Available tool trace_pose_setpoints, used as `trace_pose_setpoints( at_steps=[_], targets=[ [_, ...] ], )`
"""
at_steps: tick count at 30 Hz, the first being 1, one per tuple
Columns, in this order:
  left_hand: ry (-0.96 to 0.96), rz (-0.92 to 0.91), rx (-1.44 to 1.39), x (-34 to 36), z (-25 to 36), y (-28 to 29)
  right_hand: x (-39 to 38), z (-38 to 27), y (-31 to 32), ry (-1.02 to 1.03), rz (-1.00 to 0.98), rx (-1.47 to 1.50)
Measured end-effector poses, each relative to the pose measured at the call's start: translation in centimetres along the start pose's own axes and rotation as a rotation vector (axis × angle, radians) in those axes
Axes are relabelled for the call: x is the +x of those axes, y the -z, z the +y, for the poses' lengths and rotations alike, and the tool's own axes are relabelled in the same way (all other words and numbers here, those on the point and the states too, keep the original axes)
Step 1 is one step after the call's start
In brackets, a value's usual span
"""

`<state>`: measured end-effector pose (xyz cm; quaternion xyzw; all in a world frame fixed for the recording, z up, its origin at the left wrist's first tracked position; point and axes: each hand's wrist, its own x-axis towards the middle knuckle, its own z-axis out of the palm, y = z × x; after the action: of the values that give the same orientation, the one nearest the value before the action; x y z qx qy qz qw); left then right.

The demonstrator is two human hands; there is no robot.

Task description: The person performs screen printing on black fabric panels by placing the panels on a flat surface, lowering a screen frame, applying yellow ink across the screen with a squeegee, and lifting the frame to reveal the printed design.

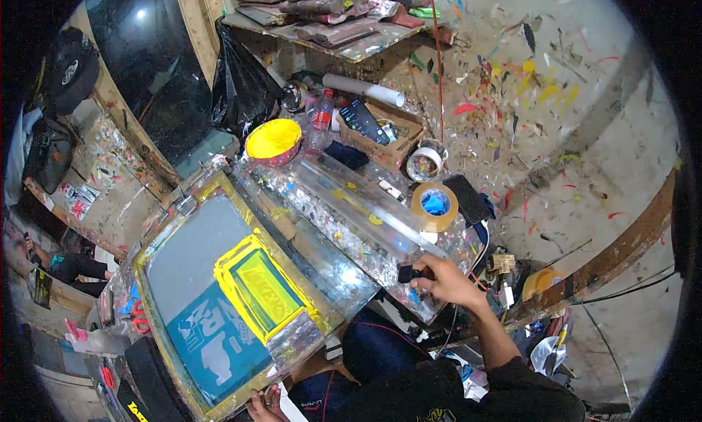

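Observation:
A screen-printing frame [172, 263] with grey and teal mesh lies tilted on the bench, a yellow ink-smeared rectangle [261, 283] on its right half. My left hand [265, 406] is at the frame's near edge beside a white strip [291, 411], fingers curled; what exactly it grips is hard to tell. My right hand [437, 279] holds a small black object [406, 273] at the right end of the bench, near a long clear-looking bar [365, 210]. A tape roll [446, 217] and black phone [466, 195] lie beyond it.
A bowl of yellow ink [272, 138], bottle [322, 111], cardboard box [398, 144] and black bag [241, 78] crowd the back. A cluttered shelf [336, 49] is above. A brass fitting [502, 263] and cables sit at right. Another person's legs [80, 268] show at far left.

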<state>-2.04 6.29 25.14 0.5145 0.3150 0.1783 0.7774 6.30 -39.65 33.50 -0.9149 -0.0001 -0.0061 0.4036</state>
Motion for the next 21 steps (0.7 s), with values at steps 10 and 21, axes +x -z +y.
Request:
trace_pose_setpoints(
  at_steps=[10,21],
  targets=[
    [-0.021,-0.009,0.008,-0.3,0.2,-0.3,0.1,0.5,0.0,-0.100,0.107,0.088],
    [-0.022,0.023,-0.010,0.8,-1.1,1.2,-1.5,2.7,0.5,-0.212,0.316,0.122]
  ],
)
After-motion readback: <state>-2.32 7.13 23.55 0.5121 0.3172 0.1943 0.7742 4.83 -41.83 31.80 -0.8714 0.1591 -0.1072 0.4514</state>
